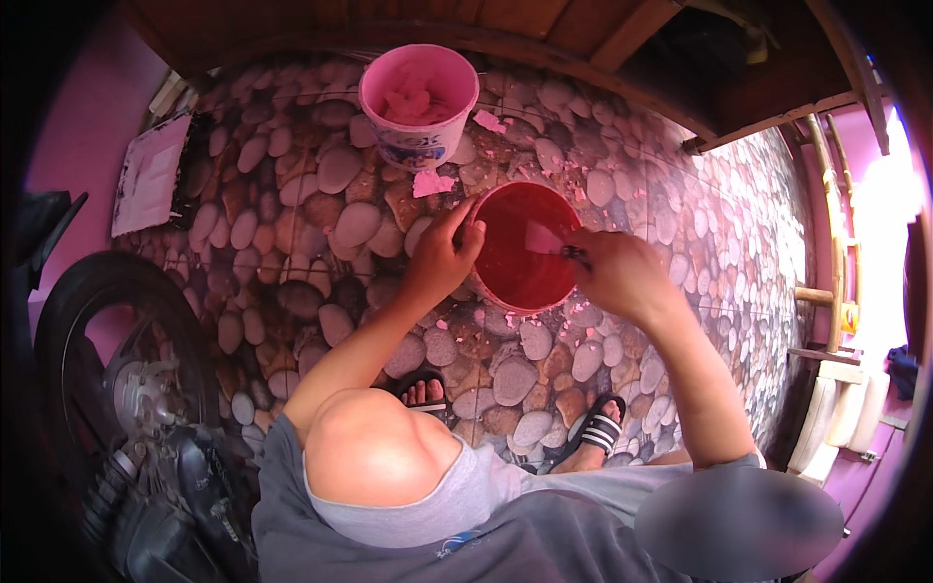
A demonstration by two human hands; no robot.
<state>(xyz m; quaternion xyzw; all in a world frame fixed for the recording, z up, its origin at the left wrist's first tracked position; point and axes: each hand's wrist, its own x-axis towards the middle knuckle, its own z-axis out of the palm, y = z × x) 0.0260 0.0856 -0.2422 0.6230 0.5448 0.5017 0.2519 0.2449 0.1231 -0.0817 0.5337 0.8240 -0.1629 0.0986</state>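
A round red bucket stands on the floor in front of me, its open mouth facing up. My left hand grips the bucket's left rim, with the thumb over the edge and the fingers along the outside. Closed around a dark handle, my right hand is at the right rim. From that handle a flat scraper reaches into the bucket, its pale pinkish blade against the red inside. The fingertips of my right hand are partly hidden behind its back.
Beyond the red bucket stands a white bucket holding pink flakes. Loose pink flakes lie around both buckets on the pebble-patterned floor. A motorcycle wheel is at left, a whitish board by the wall, and wooden furniture at the back.
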